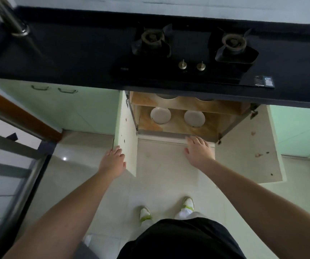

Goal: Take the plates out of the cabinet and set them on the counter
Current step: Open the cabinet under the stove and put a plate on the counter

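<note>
Two white plates lie on the lower shelf of the open cabinet under the stove: a left plate (160, 115) and a right plate (194, 118). On the upper shelf, the edge of another white plate (167, 96) shows, mostly hidden by the counter. My left hand (113, 161) grips the outer edge of the left cabinet door (127, 139). My right hand (198, 151) hovers with spread fingers in front of the cabinet's bottom edge, holding nothing. The black counter (66, 60) runs above the cabinet.
A two-burner gas stove (187, 51) is set into the counter right above the cabinet. The right cabinet door (247, 146) stands wide open. A metal pipe (12, 19) rises at the counter's far left. A glass door frame (10, 174) is at my left.
</note>
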